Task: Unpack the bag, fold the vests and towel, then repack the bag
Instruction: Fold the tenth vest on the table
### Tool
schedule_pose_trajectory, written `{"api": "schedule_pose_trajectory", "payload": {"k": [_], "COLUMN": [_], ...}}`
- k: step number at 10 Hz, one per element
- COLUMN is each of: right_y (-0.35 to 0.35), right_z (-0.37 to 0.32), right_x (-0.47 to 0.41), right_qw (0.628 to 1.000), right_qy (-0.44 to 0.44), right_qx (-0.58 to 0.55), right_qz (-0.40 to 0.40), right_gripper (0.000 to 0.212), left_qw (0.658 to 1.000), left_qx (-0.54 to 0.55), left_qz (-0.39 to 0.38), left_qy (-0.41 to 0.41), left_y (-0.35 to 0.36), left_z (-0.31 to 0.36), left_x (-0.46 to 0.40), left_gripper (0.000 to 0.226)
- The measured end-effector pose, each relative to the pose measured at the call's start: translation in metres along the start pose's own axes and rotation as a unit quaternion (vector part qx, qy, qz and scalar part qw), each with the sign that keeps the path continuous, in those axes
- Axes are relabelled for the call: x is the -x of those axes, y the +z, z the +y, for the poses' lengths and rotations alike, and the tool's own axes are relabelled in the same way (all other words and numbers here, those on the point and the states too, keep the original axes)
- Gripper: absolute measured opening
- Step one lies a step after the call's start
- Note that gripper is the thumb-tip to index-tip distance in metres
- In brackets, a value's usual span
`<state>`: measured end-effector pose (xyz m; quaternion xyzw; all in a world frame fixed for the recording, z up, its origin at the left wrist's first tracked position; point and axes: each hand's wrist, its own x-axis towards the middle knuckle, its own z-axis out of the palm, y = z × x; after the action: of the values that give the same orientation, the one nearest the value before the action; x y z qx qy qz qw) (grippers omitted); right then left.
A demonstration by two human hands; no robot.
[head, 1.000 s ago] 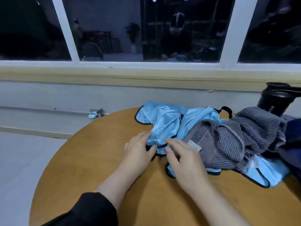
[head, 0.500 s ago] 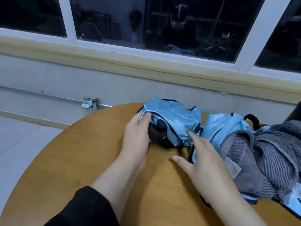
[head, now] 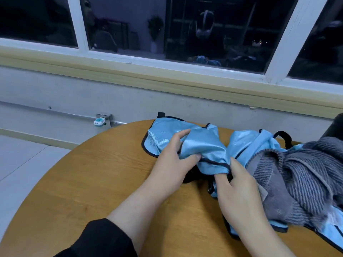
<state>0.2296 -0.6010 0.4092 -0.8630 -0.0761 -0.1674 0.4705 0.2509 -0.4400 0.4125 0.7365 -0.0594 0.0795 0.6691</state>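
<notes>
Both hands have a grip on the same light blue vest (head: 202, 145). The left hand (head: 171, 164) pinches a fold of it between thumb and fingers. The right hand (head: 239, 190) has its fingers curled into the black-edged hem near the middle.

The vest lies bunched at the far side of the round wooden tabletop (head: 96, 182). Its far corner pokes a little over the back edge. On the left and near the person the wood is bare, all the way to the curved edge. Past that edge is a pale floor (head: 20, 160).

To the right, a second blue vest (head: 246, 141) with a black strap lies touching the first one. A gray striped towel (head: 300, 179) is heaped on top of it and sits just beside the right hand. More blue cloth sticks out from under the towel at the lower right.

Behind the tabletop is a gray wall with a small white and teal gadget (head: 99, 121) on it. Above is a window with white frames (head: 78, 25), dark outside.

A dark thing at the far right edge (head: 336, 127) is cut off, and I cannot tell what it is. A black sleeve (head: 100, 240) covers the left arm.
</notes>
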Motion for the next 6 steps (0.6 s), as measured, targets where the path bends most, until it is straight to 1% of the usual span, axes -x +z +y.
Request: {"api": "schedule_pose_trajectory", "payload": {"k": [1, 2, 3, 4, 5, 6], "right_y": [0.001, 0.001, 0.002, 0.010, 0.018, 0.011], "right_z": [-0.004, 0.000, -0.001, 0.004, 0.031, 0.062], "right_x": [0.003, 0.006, 0.007, 0.003, -0.003, 0.001], "right_qw": [0.999, 0.999, 0.999, 0.999, 0.988, 0.982], "right_qy": [0.020, 0.025, 0.023, 0.030, 0.057, 0.111], "right_qx": [-0.035, 0.000, 0.004, -0.038, -0.067, -0.059], "right_qz": [-0.019, -0.042, -0.039, -0.002, -0.128, -0.142], "right_gripper": [0.023, 0.023, 0.017, 0.035, 0.071, 0.104], "left_qw": [0.999, 0.999, 0.998, 0.994, 0.988, 0.989], "left_qx": [-0.027, -0.006, 0.025, 0.068, 0.094, 0.056], "left_qz": [0.023, 0.028, 0.028, 0.019, -0.026, -0.065], "left_qy": [-0.004, -0.017, -0.047, -0.088, -0.117, -0.121], "left_y": [0.000, 0.004, 0.005, 0.004, -0.001, -0.004], "left_z": [0.001, 0.007, 0.004, 0.001, -0.006, -0.008], "left_x": [0.000, 0.007, 0.006, 0.006, 0.005, 0.002], "left_gripper": [0.031, 0.017, 0.016, 0.037, 0.058, 0.071]}}
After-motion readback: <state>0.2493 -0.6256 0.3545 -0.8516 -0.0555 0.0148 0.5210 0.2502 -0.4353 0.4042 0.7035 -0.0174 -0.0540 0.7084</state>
